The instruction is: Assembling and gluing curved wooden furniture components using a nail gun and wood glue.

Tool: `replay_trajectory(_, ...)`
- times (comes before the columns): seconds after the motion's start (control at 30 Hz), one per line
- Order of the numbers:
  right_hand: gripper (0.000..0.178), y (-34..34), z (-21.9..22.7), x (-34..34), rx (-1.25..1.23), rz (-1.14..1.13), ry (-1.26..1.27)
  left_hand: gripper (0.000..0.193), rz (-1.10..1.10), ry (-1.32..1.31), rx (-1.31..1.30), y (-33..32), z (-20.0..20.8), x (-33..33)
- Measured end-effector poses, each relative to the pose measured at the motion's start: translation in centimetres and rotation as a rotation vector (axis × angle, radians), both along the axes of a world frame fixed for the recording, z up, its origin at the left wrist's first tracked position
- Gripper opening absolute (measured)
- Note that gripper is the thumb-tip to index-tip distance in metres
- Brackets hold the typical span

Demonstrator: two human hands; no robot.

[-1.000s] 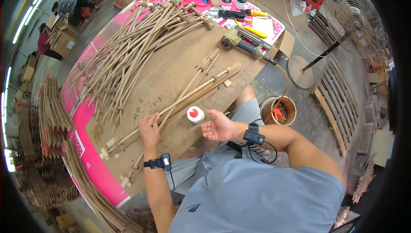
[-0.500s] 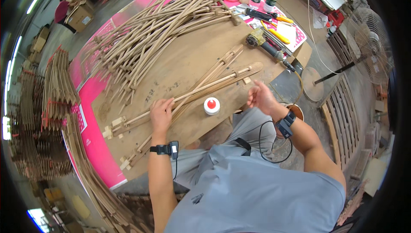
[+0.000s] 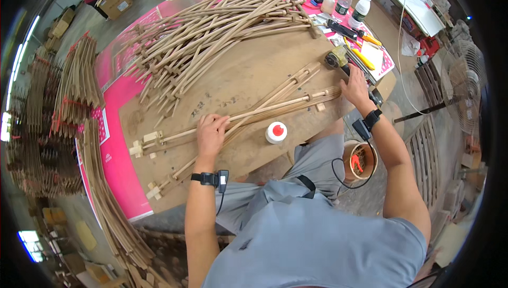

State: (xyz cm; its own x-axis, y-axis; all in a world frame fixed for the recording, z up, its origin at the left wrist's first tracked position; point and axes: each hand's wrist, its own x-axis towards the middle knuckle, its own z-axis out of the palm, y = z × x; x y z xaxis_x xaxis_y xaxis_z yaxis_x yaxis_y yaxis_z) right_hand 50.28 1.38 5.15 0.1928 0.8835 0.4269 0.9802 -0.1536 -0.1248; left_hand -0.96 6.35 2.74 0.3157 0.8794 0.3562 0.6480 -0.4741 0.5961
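Observation:
Long thin wooden rods (image 3: 270,107) lie slantwise across the brown board, with small pale wooden blocks (image 3: 138,147) at their left ends. My left hand (image 3: 212,133) is closed over one rod near its middle, fingertips curled on it. At the board's right side, my right hand (image 3: 357,87) wraps round the dark handle of a nail gun (image 3: 335,59); its yellowish head shows beyond my fingers, while the palm hides much of the handle. Between my hands, nearer me, stands a white bottle with a red cap (image 3: 276,132). A second pair of rods crosses beneath the first.
A big heap of wooden rods (image 3: 211,34) covers the far left of the table. Bottles (image 3: 361,10), cutters and yellow-handled tools (image 3: 364,59) lie far right. A bucket (image 3: 360,161) stands by my right knee, a fan (image 3: 463,87) farther right. Bundled strips (image 3: 100,182) lean left.
My right hand has moved forward from beside the board's near edge onto the nail gun's handle. My left hand stays on the rod. The view has shifted slightly.

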Motion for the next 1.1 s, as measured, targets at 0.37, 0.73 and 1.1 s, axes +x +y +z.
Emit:
replay_trajectory(0.37,0.067,4.8,-0.1,4.1,-0.429,-0.211,0.228,0.015,0.008,0.019,0.077,0.0,0.2,-0.3)
replay_trajectory(0.73,0.033,5.3,14.9,-5.5,-0.416,0.172,0.371,0.015,0.015,0.012,0.046,-0.2,-0.3,-0.2)
replay_trajectory(1.1,0.039,4.8,10.0,-18.7,-0.769,0.637,0.628,0.017,0.031,-0.02,-0.027,-0.1,-0.1,-0.1)
